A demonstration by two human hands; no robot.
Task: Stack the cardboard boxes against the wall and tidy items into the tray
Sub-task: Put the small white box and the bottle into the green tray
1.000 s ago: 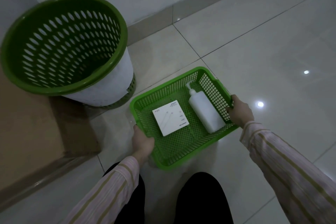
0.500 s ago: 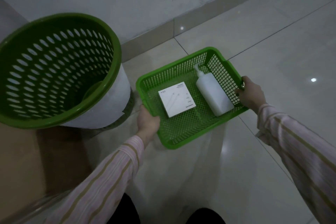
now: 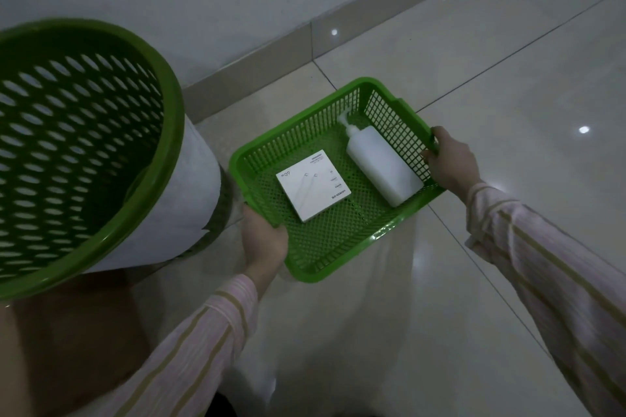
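Tray step: left hand [image 3: 262,240], right hand [image 3: 452,162] clasp green tray [image 3: 338,269] rims; white box [image 3: 313,184], pump bottle [image 3: 382,166] between grips. Next, likely: set down level.

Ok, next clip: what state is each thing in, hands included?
Green plastic mesh tray: upright, held at opposite sides.
White plastic pump bottle: lying on its side in the tray.
Flat white square box: lying flat in the tray, apart from the bottle.
Round green perforated plastic bin: upright, open-topped.
Left hand: grips the tray's rim.
Right hand: grips the tray's rim.

basket [image 3: 101,145] cropped left, white box [image 3: 313,184] print unreadable
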